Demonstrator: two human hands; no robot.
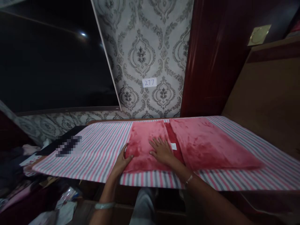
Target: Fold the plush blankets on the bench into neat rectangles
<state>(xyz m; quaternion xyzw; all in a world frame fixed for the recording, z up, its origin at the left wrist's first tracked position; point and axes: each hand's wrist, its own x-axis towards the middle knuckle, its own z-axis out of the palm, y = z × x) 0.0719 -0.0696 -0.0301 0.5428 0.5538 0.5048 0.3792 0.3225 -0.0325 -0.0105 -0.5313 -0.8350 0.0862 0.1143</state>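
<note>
A pink plush cloth (211, 143) lies spread over a striped cloth on the table. Its left part (142, 140) is folded over, and a darker red strip (172, 134) with a white tag (173, 146) shows between the two pink parts. My right hand (161, 151) rests flat on the folded part, fingers spread. At the left edge of that part is my left hand (123, 161), its thumb on the plush and its fingers along the edge, thumb and fingers apart.
The striped cloth (93, 147) covers the table. A dark, pixelated patch (68, 146) lies at its left. Behind are a large screen (56, 62) and a wall with a "277" label (149, 82). A brown panel (269, 100) stands right; clutter and a plastic bag (67, 195) lie lower left.
</note>
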